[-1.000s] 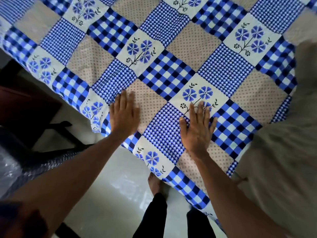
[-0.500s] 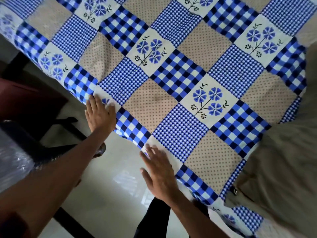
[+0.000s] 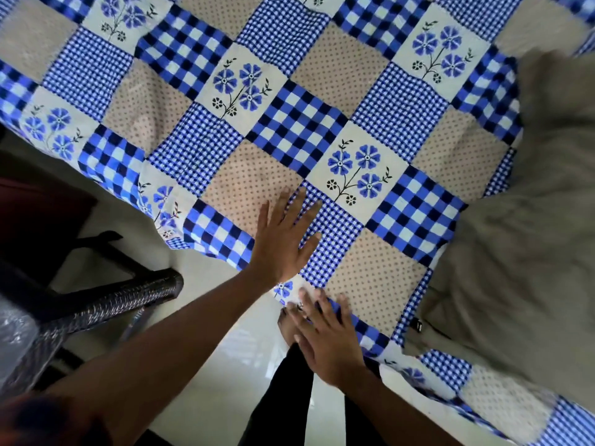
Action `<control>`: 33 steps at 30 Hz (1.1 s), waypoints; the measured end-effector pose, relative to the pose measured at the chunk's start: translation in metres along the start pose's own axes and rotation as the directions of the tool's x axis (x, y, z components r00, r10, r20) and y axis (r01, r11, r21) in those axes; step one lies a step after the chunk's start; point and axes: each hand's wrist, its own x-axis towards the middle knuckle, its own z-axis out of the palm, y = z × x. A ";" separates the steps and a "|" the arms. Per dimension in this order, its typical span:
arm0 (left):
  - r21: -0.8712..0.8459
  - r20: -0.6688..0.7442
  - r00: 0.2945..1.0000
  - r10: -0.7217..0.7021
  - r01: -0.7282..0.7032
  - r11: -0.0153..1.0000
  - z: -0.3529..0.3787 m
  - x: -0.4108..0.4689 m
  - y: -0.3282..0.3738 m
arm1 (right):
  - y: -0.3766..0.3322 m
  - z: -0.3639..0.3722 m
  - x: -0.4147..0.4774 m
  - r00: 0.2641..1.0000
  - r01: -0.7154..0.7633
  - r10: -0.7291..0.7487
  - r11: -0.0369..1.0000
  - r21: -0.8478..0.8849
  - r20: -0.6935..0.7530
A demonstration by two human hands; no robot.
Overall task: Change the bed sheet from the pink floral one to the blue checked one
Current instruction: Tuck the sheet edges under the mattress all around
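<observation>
Palms flat, left hand (image 3: 283, 239) and right hand (image 3: 328, 344) rest on blue checked sheet (image 3: 322, 75).

Glossy pale floor (image 3: 206, 375); dark woven chair (image 3: 106, 304).

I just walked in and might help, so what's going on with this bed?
A person stands at the bedside smoothing the blue checked bed sheet, which covers all of the bed in view. The left hand lies flat on it near the edge; the right hand, fingers straight, touches the border hanging over the side. No pink floral sheet shows. A grey-beige cloth lies bunched on the right.
</observation>
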 end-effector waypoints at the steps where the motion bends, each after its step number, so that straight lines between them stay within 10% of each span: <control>1: 0.016 0.020 1.000 0.009 -0.009 1.000 0.001 0.003 -0.003 | 0.000 -0.004 0.001 1.000 0.017 -0.016 0.999 0.046 -0.019; 13: -0.006 -0.037 0.817 -0.576 0.576 0.818 -0.017 -0.017 -0.130 | 0.058 -0.051 0.205 0.890 -0.405 0.415 0.910 0.092 -0.190; 20: -0.280 -0.113 0.459 -0.881 0.836 0.471 -0.045 -0.024 -0.170 | -0.045 -0.017 0.202 0.950 0.305 -0.297 0.949 0.078 -0.099; 27: -0.057 -0.060 0.875 -0.480 0.477 0.877 -0.061 0.031 -0.202 | -0.008 -0.063 0.260 0.931 -0.006 0.111 0.957 0.291 -0.347; 33: -0.007 0.059 0.794 -0.605 0.607 0.795 -0.068 0.074 -0.238 | -0.024 -0.041 0.313 0.866 -0.322 0.388 0.916 0.241 -0.316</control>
